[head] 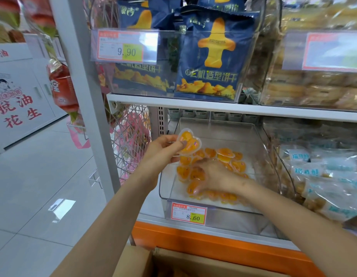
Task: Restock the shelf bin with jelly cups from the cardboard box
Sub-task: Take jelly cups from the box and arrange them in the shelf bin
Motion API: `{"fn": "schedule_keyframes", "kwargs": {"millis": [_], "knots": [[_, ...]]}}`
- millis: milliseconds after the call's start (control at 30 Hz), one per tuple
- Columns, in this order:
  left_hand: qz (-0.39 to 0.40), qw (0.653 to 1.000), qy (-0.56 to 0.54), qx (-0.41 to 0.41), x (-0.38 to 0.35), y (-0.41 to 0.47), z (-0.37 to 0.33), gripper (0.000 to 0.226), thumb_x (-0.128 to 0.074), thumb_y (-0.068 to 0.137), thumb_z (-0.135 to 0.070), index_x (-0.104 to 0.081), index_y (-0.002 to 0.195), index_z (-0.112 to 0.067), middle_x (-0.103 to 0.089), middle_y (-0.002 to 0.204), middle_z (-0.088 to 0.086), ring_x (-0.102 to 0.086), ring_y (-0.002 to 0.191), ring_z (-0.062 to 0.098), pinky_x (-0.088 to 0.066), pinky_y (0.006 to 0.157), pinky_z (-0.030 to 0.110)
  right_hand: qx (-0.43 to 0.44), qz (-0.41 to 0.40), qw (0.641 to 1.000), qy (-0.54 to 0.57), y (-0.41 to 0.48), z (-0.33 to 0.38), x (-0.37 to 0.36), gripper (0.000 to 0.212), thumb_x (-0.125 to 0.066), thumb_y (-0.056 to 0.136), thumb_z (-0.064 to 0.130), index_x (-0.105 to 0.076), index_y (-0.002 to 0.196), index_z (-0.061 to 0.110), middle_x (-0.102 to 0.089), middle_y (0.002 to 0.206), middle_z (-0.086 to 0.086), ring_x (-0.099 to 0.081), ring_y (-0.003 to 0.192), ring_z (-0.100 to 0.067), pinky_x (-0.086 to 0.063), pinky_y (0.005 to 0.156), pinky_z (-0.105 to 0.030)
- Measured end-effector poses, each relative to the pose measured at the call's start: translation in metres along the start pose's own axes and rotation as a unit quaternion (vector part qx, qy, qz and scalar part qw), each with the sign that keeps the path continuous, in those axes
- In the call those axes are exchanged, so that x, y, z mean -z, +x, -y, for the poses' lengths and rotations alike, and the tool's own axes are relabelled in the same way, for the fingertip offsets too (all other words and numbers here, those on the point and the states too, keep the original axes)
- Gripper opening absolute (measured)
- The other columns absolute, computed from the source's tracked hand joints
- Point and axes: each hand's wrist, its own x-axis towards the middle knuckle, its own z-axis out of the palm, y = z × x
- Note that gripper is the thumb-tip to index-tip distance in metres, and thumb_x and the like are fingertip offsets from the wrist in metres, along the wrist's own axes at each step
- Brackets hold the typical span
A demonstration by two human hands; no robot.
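Observation:
My left hand (163, 147) holds a heart-shaped orange jelly cup (188, 141) by its edge, lifted above the left rim of the clear shelf bin (215, 211). Inside the bin lie several more orange jelly cups (225, 154) spread over its floor. My right hand (211, 177) reaches into the bin with fingers spread flat over the cups there, pressing or touching them. The open cardboard box (133, 262) shows at the bottom edge below the shelf; its contents are mostly out of sight.
A price tag reading 8.60 (188, 213) sits on the bin's front. Above, a clear bin holds blue biscuit bags (209, 62). Packaged snacks (321, 176) fill the bin to the right. A wire rack (129, 140) hangs left of the shelf post; tiled floor lies left.

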Motion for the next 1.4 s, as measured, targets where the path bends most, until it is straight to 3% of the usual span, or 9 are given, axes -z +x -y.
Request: {"fn": "schedule_keyframes", "kwargs": {"millis": [100, 167, 400, 600, 700, 833, 967, 1167, 1400], "knots": [[0.002, 1.0, -0.008, 0.008, 0.0, 0.0, 0.0, 0.03, -0.062, 0.087, -0.017, -0.059, 0.114, -0.004, -0.065, 0.107, 0.013, -0.063, 0.086, 0.014, -0.054, 0.08, 0.025, 0.005, -0.158, 0.974, 0.162, -0.012, 0.004, 0.032, 0.056, -0.08, 0.072, 0.026, -0.054, 0.122, 0.026, -0.059, 0.109, 0.004, -0.053, 0.088, -0.004, -0.046, 0.083, -0.025], [0.002, 1.0, -0.013, 0.014, -0.003, 0.0, 0.0, 0.031, -0.062, 0.087, -0.014, -0.056, 0.115, -0.001, -0.063, 0.11, 0.018, -0.064, 0.085, 0.017, -0.055, 0.08, 0.027, 0.043, -0.194, 0.94, 0.276, -0.026, 0.018, 0.051, 0.061, -0.082, 0.07, 0.023, -0.048, 0.119, 0.033, -0.056, 0.107, 0.009, -0.052, 0.084, -0.002, -0.044, 0.077, -0.017], [-0.012, 1.0, 0.004, 0.025, -0.012, -0.003, 0.002, 0.032, -0.068, 0.083, -0.01, -0.052, 0.11, -0.002, -0.059, 0.105, 0.021, -0.061, 0.068, 0.014, -0.051, 0.053, 0.014, 0.061, -0.231, 0.965, 0.11, -0.035, 0.049, 0.058, 0.066, -0.08, 0.068, 0.043, -0.048, 0.122, 0.023, -0.047, 0.114, 0.009, -0.047, 0.104, -0.007, -0.034, 0.081, -0.02], [-0.002, 0.997, 0.08, -0.012, -0.005, -0.004, -0.001, 0.04, -0.069, 0.083, -0.018, -0.051, 0.116, -0.004, -0.059, 0.092, 0.005, -0.061, 0.075, 0.012, -0.055, 0.065, 0.021, 0.036, -0.221, 0.956, 0.191, -0.026, 0.049, 0.059, 0.054, -0.081, 0.069, 0.028, -0.057, 0.116, 0.018, -0.05, 0.106, 0.006, -0.049, 0.089, -0.006, -0.036, 0.068, -0.004], [-0.073, 0.973, 0.207, -0.071, 0.01, -0.001, -0.004, 0.042, -0.068, 0.083, -0.029, -0.054, 0.117, -0.009, -0.059, 0.099, 0.001, -0.059, 0.092, 0.018, -0.052, 0.085, 0.037, -0.013, -0.184, 0.963, 0.199, -0.014, 0.039, 0.05, 0.051, -0.08, 0.07, 0.029, -0.06, 0.116, 0.018, -0.053, 0.105, 0.004, -0.051, 0.083, -0.005, -0.037, 0.061, -0.007], [-0.148, 0.961, 0.211, -0.103, 0.033, 0.002, -0.005, 0.028, -0.062, 0.088, -0.023, -0.059, 0.111, -0.007, -0.061, 0.099, 0.002, -0.06, 0.096, 0.022, -0.049, 0.087, 0.036, -0.018, -0.053, 0.99, 0.131, -0.002, 0.03, 0.02, 0.055, -0.078, 0.073, 0.033, -0.063, 0.12, 0.01, -0.05, 0.106, 0.001, -0.048, 0.088, -0.008, -0.037, 0.071, -0.016], [-0.1, 0.939, 0.318, -0.089, 0.036, 0.003, 0.011, 0.033, -0.062, 0.088, -0.02, -0.057, 0.118, -0.01, -0.061, 0.113, 0.006, -0.057, 0.092, 0.019, -0.047, 0.083, 0.031, 0.002, 0.018, 1.0, 0.022, 0.009, 0.036, -0.01, 0.058, -0.072, 0.076, 0.045, -0.061, 0.123, 0.014, -0.056, 0.119, -0.005, -0.049, 0.112, -0.021, -0.043, 0.094, -0.032], [-0.025, 0.925, 0.374, -0.056, 0.03, 0.006, 0.023, 0.036, -0.058, 0.091, -0.024, -0.054, 0.126, -0.012, -0.062, 0.118, 0.006, -0.059, 0.104, 0.022, -0.044, 0.087, 0.027, -0.012, 0.031, 0.998, -0.047, 0.015, 0.043, -0.021, 0.061, -0.068, 0.078, 0.052, -0.057, 0.121, 0.011, -0.046, 0.123, -0.008, -0.047, 0.11, -0.024, -0.038, 0.082, -0.027], [-0.021, 0.92, 0.387, -0.06, 0.027, 0.008, 0.025, 0.033, -0.055, 0.093, -0.02, -0.055, 0.124, -0.012, -0.063, 0.116, 0.007, -0.057, 0.108, 0.024, -0.046, 0.09, 0.03, 0.003, 0.015, 0.994, -0.11, 0.015, 0.047, -0.021, 0.065, -0.065, 0.079, 0.054, -0.05, 0.128, 0.014, -0.042, 0.131, -0.008, -0.045, 0.116, -0.028, -0.035, 0.093, -0.032]]}}
